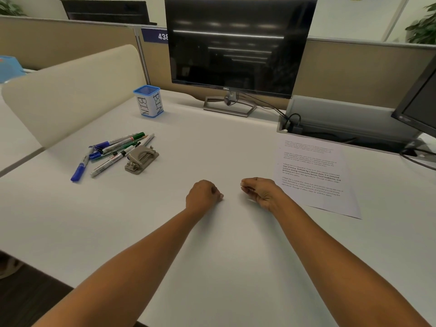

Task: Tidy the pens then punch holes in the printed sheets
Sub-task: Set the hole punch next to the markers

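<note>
Left grip [204, 193] and right grip [258, 191] rest on the bench [212, 142] at 6 o'clock, fingers curled, holding nothing. Pens [111, 149] lie heaped at 10 o'clock, touching the hole punch [141, 158]. BIN holder [149, 101]: 11 o'clock, upright. Monitor [240, 43]: 12 o'clock. Printed sheets [313, 171]: 2 o'clock, flat, just beside the right grip.

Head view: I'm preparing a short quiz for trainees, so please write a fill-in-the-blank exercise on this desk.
1. The blue cup is labelled ____.
2. The hole punch lies beside the pens on the ____ side of the desk.
3. The printed sheets lie on its ____ side.
4. The monitor bears the brand name ____.
Missing words: BIN; left; right; Dell.
</note>
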The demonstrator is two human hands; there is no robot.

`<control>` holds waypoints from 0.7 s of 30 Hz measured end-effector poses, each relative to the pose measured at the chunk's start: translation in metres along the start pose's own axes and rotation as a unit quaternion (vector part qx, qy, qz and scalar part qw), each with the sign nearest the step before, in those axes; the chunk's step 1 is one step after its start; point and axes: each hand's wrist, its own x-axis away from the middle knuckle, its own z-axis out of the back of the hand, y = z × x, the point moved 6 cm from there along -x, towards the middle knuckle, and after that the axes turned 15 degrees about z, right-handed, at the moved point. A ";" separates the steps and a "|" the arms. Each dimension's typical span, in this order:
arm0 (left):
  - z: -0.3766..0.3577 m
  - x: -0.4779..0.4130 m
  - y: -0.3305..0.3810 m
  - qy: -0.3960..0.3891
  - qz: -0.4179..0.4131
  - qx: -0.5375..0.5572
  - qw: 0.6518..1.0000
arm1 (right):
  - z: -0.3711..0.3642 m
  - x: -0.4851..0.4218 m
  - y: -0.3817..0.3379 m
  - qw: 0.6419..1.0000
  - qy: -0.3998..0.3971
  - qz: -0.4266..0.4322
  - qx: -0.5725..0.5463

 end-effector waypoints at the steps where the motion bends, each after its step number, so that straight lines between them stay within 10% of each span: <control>1: 0.003 -0.002 -0.002 -0.007 0.003 0.023 1.000 | 0.000 -0.001 0.000 1.000 0.001 -0.001 0.000; 21: 0.179 -0.136 -0.030 0.097 0.000 0.144 0.985 | -0.152 -0.076 -0.027 0.999 -0.036 0.009 0.004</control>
